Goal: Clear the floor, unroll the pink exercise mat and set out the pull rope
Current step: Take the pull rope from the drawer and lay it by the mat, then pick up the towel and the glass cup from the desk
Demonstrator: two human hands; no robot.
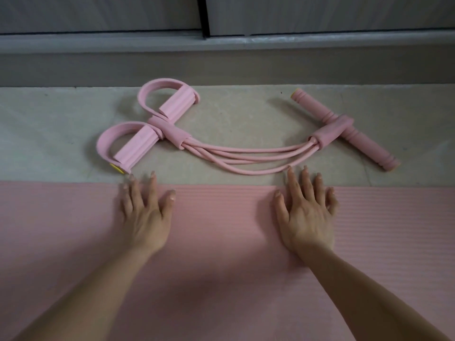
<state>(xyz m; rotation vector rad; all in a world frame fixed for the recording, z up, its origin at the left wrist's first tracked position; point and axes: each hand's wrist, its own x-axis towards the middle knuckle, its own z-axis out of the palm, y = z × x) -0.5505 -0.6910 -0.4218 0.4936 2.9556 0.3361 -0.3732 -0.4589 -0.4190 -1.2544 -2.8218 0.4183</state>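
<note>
The pink exercise mat [221,254] lies flat and unrolled across the near part of the floor [234,114], its ribbed surface running side to side, and its far edge makes a straight line just short of the pull rope.

Both bare hands rest palm-down on the mat close to that far edge. The left hand [145,217] has its fingers spread and flat, holding nothing, with the fingertips reaching to the mat's edge or slightly over it. The right hand [307,215] is spread the same way, empty, and its longest fingers [291,178] pass the edge and come right up to the nearest tube of the rope; whether they touch it I cannot tell.

The pink pull rope [236,153] sits on the bare beige floor beyond the mat, well laid out. Its two foot loops with foam pedals [134,148] are on the left, one nearer the mat and one farther back. Several rubber tubes [246,161] sag in a loose curve toward the mat. On the right they join the straight handle bar [344,129], which lies at a slant with yellow caps at its ends.

Behind the rope a grey baseboard [221,62] runs along the wall, under pale sliding panels [98,11].
</note>
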